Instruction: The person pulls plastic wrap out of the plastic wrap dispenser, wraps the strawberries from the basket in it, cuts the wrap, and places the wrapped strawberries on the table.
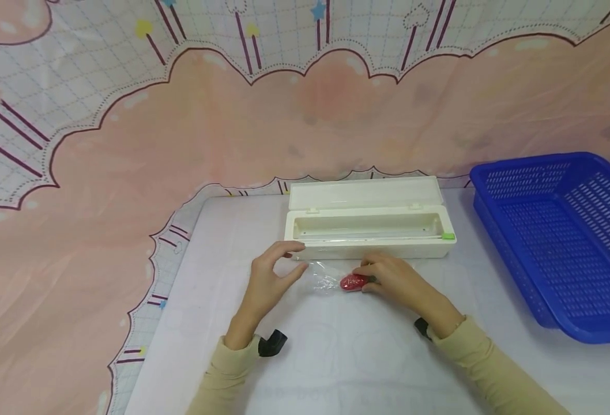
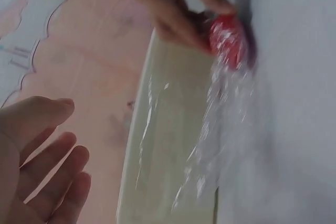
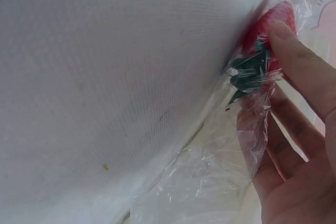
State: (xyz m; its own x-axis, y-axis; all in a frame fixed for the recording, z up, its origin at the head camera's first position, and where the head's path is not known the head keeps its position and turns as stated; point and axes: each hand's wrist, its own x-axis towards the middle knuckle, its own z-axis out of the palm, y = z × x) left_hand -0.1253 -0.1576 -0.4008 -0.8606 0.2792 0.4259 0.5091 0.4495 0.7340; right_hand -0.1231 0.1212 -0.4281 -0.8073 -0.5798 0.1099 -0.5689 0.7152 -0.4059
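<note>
A red strawberry (image 1: 353, 282) with green leaves, wrapped in clear plastic film (image 1: 323, 278), lies on the white table in front of the wrap dispenser. My right hand (image 1: 395, 281) pinches it between thumb and fingers at its leafy end. Loose film trails to both sides of the strawberry, as the right wrist view shows with the film (image 3: 191, 182) below the leaves (image 3: 251, 72). To the left, my left hand (image 1: 266, 283) holds nothing, its thumb and fingers spread apart close to the film's loose end.
Behind the hands stands a long white wrap dispenser (image 1: 367, 252), lid (image 1: 367, 194) raised, with a green slider (image 1: 447, 236) at its right end. A blue slatted basket (image 1: 509, 268) sits at the right. Patterned pink cloth (image 1: 284, 132) hangs behind the table.
</note>
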